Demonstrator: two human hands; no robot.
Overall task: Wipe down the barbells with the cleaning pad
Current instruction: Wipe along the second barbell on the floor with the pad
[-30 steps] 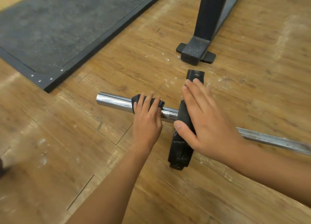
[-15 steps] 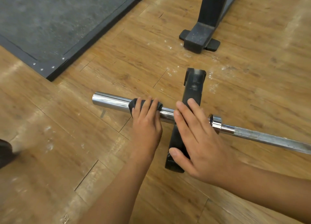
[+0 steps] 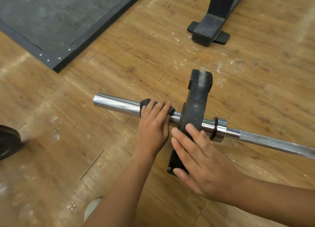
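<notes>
The barbell (image 3: 117, 105) lies on the wood floor (image 3: 51, 158), running from mid-frame out past the right edge. Its shiny sleeve points left, and a black plate (image 3: 196, 104) stands upright on the sleeve, just left of the chrome collar (image 3: 220, 129). Beyond the collar the duller knurled shaft (image 3: 272, 143) carries on to the right.

The left hand (image 3: 153, 129) comes over the sleeve from the near side, fingers curled round a black pad (image 3: 146, 102) and holding it against the metal. The pad wraps the sleeve just left of the plate, with bare chrome showing on either side of it.

The right hand (image 3: 201, 165) lies flat on the near part of the plate, fingers straight and close together, thumb by the plate's lower corner; it grips nothing.

A dark mat (image 3: 59, 13) covers the floor at upper left. The black foot (image 3: 208, 30) of a rack stands on the wood at upper right, well apart from the bar. White dust speckles the boards around the plate. A dark, blurred round thing (image 3: 8, 141) sits at the left edge; what it is cannot be told.
</notes>
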